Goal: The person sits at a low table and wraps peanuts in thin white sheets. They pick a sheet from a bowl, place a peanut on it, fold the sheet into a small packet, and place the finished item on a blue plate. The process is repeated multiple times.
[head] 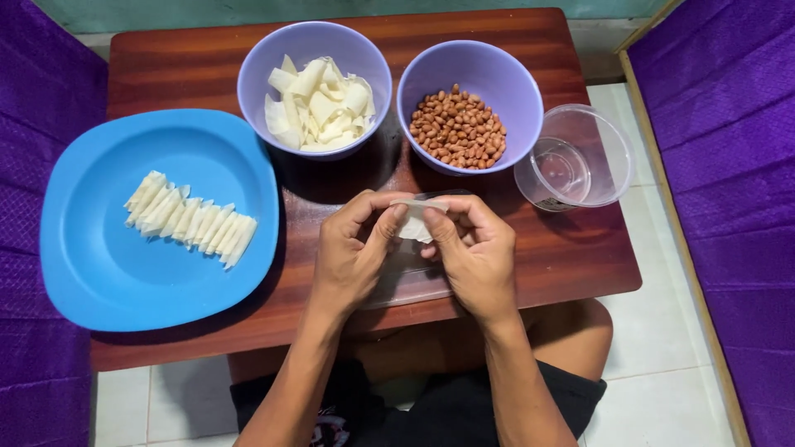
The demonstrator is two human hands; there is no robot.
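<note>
Both hands, left (pixel 352 252) and right (pixel 472 248), pinched one white wrapper (pixel 414 219) between them over the surface (pixel 580 257). Left of them, a row of rolls (pixel 190 219) lay finished on the plate (pixel 99 273); beyond, bowls held many wrappers (pixel 319 103) and peanuts (pixel 458 130).

Mostly hidden by fingers (pixel 383 232): the white wrapper (pixel 411 222). Partly covered beneath both hands: a clear flat lid (pixel 406 285) on the worktop (pixel 571 248).

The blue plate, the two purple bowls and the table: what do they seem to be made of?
The blue plate looks like matte moulded plastic, evenly coloured. The purple bowls seem plastic too, smooth with a soft sheen. The table looks like reddish varnished wood or veneer, showing grain streaks.
</note>
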